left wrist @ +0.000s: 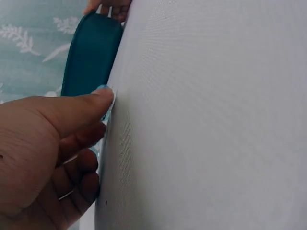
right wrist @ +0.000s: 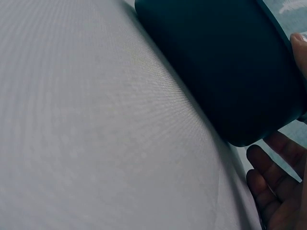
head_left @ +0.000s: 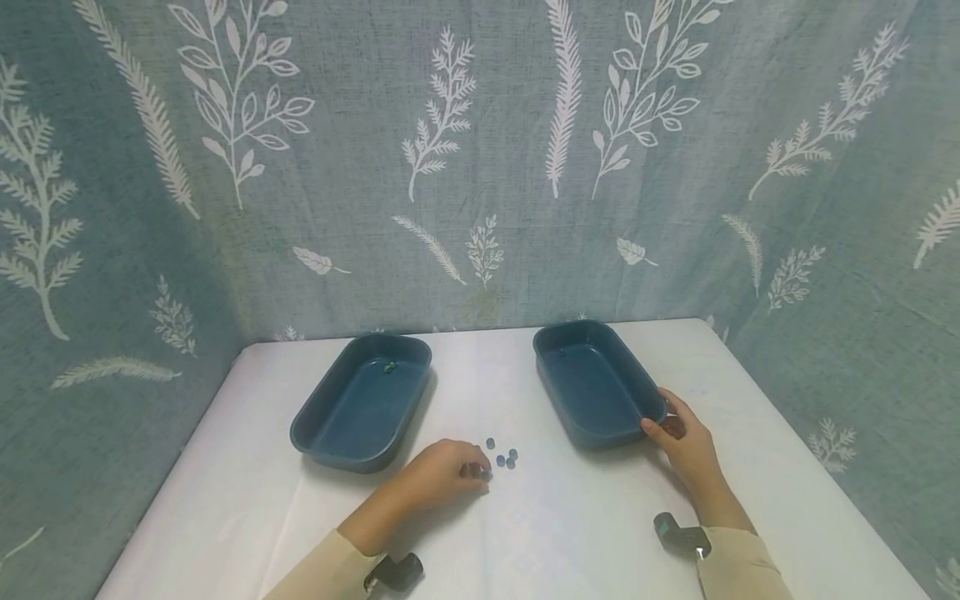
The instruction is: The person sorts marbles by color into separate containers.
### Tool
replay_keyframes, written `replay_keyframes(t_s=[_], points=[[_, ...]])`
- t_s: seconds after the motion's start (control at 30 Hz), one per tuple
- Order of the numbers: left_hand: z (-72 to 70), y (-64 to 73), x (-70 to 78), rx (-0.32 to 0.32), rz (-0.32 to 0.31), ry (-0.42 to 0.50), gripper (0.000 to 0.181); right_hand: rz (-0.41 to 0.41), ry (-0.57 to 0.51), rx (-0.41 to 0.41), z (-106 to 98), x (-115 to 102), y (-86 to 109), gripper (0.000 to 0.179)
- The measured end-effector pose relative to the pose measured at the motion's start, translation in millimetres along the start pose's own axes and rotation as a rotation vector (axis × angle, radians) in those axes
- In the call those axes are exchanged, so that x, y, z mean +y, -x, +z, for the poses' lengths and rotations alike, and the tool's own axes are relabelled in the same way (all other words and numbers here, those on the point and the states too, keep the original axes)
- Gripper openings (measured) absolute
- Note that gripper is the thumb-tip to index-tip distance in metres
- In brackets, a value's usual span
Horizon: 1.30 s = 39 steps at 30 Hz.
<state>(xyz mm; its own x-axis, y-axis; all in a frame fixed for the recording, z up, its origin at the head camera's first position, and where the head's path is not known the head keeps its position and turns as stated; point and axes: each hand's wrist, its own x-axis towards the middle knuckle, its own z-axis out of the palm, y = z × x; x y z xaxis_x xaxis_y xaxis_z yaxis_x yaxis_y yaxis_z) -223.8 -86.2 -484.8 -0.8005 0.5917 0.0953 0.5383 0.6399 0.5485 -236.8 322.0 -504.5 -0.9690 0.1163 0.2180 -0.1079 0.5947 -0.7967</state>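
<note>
My left hand (head_left: 448,473) is low over the white table, thumb and fingertips pinching a small bluish glass marble (head_left: 486,475). Up close in the left wrist view, pale blue glass (left wrist: 103,88) shows behind the thumb tip. Several loose marbles (head_left: 501,460) lie just beyond those fingertips. On the right, my right hand (head_left: 686,442) holds the near right corner of a dark blue tray (head_left: 600,435), thumb at the rim and fingers around the outer wall. The right wrist view shows the other fingers (right wrist: 271,167) loosely bent beside the tray's end.
Another dark blue tray (head_left: 360,461) stands at the left, with a few green marbles (head_left: 390,367) near its far end. One small marble (head_left: 562,353) sits at the far end of the right tray. A leaf-patterned curtain (head_left: 480,167) hangs behind the white table (head_left: 570,533).
</note>
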Motion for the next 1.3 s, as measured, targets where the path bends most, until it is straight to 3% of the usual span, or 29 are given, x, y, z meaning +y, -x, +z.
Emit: replay_keyframes(t_s=[0.33, 0.63, 1.3], points=[[1.2, -5.0, 3.4, -0.043, -0.003, -0.041, 0.02, 0.01, -0.015, -0.008, 0, 0, -0.4, 0.068], [-3.3, -12.5, 5.5, -0.054, 0.056, -0.105, 0.015, 0.022, -0.017, -0.019, 0, -2, -1.7, 0.07], [-4.9, -41.9, 16.7, -0.067, 0.155, -0.108, 0.011, 0.021, -0.036, -0.019, 0, 1, -1.4, 0.07]])
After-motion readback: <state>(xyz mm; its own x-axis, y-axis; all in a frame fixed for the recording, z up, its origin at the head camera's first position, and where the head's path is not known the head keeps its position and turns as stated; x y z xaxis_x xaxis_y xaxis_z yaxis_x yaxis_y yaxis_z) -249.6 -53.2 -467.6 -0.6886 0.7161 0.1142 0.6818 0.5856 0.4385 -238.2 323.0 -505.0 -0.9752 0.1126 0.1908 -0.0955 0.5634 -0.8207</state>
